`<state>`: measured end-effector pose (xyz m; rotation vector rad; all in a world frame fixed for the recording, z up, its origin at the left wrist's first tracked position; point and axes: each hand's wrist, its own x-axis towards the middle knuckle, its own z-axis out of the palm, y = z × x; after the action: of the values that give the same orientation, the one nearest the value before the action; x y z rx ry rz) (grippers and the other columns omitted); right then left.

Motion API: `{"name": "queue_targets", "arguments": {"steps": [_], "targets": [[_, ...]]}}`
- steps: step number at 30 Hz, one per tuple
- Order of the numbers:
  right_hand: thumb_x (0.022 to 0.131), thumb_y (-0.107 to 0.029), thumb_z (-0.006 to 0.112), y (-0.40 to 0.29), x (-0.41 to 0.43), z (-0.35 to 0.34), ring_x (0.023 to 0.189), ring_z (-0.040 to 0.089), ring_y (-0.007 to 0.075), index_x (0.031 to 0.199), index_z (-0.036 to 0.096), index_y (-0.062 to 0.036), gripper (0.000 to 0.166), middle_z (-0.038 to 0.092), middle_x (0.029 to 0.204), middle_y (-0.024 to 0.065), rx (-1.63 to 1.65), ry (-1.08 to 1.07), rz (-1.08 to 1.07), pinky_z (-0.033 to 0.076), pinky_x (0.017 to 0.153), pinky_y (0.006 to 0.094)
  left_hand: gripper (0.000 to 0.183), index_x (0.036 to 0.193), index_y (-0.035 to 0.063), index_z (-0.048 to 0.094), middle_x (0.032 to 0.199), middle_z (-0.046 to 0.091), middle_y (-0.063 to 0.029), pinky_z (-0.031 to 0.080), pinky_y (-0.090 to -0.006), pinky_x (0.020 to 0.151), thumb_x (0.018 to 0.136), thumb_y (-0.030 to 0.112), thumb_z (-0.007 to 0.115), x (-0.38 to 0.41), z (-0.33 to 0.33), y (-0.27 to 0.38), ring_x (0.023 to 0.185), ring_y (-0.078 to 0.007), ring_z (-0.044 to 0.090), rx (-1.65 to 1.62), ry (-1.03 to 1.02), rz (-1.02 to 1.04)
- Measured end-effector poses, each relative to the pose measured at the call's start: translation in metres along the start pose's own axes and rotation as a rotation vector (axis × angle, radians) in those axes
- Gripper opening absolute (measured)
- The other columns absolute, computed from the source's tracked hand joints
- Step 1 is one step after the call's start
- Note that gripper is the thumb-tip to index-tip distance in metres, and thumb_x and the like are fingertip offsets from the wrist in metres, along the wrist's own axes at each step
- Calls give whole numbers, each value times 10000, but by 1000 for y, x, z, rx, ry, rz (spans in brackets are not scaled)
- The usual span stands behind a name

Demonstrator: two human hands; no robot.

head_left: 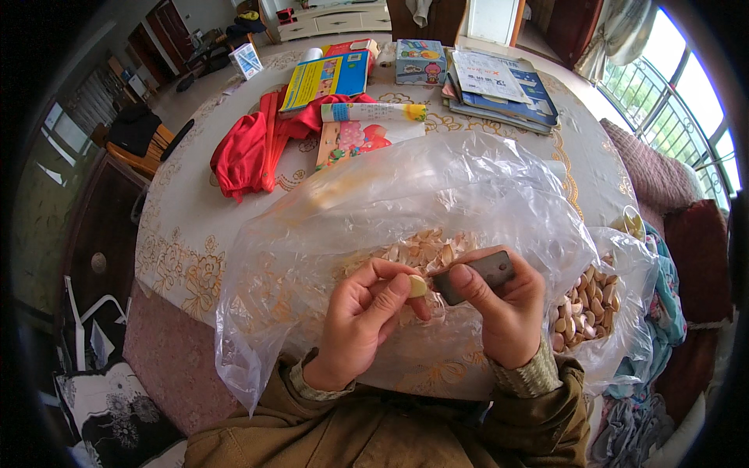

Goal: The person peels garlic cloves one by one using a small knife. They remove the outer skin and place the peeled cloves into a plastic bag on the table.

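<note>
Between the thumb and fingers of my left hand (366, 319) is a pale peeled garlic clove (417, 286). My right hand (509, 310) grips a flat dark metal blade (477, 277) with a small hole near one end, its other end pointing at the clove. Both hands are over a large clear plastic bag (374, 205) spread on the table, and papery garlic skins (430, 248) are heaped on it just beyond my fingers. To the right, a second clear plastic bag (635, 269) holds many unpeeled garlic cloves (588, 307).
On the round table's patterned cloth (181, 205), a red cloth (243, 155), an open picture book (357, 140) and a yellow-and-blue book (327, 79) lie beyond the bag. Farther back are a cartoon box (420, 63) and stacked booklets (503, 93). Floral fabric (661, 327) hangs at the right.
</note>
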<state>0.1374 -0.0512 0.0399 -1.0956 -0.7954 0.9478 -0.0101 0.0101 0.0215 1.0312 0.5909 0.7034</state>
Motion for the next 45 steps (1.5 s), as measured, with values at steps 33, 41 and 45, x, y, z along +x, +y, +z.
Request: {"name": "queue_targets", "arguments": {"steps": [33, 41, 45], "targets": [[790, -41, 624, -5, -3, -1, 721, 572, 75, 879, 593, 33, 120, 636, 787, 53, -92, -100, 26, 454, 648, 203, 105, 886, -11, 512, 800, 615, -77, 475, -217, 628, 854, 85, 539, -1, 2, -5, 682, -93, 572, 133, 135, 288], [793, -33, 617, -5, -4, 0, 730, 569, 79, 883, 580, 41, 123, 628, 795, 56, -85, -61, -5, 451, 656, 203, 150, 943, -2, 521, 809, 599, -42, 453, -193, 593, 868, 128, 529, -1, 2, -3, 699, -73, 560, 46, 74, 206], [796, -29, 611, -6, -4, 0, 734, 574, 89, 882, 576, 45, 118, 628, 801, 67, -49, -27, -20, 457, 656, 208, 190, 1007, 34, 518, 811, 578, 3, 351, -130, 475, 893, 183, 491, 0, 0, 3, 649, -15, 508, -108, -25, -32]]}}
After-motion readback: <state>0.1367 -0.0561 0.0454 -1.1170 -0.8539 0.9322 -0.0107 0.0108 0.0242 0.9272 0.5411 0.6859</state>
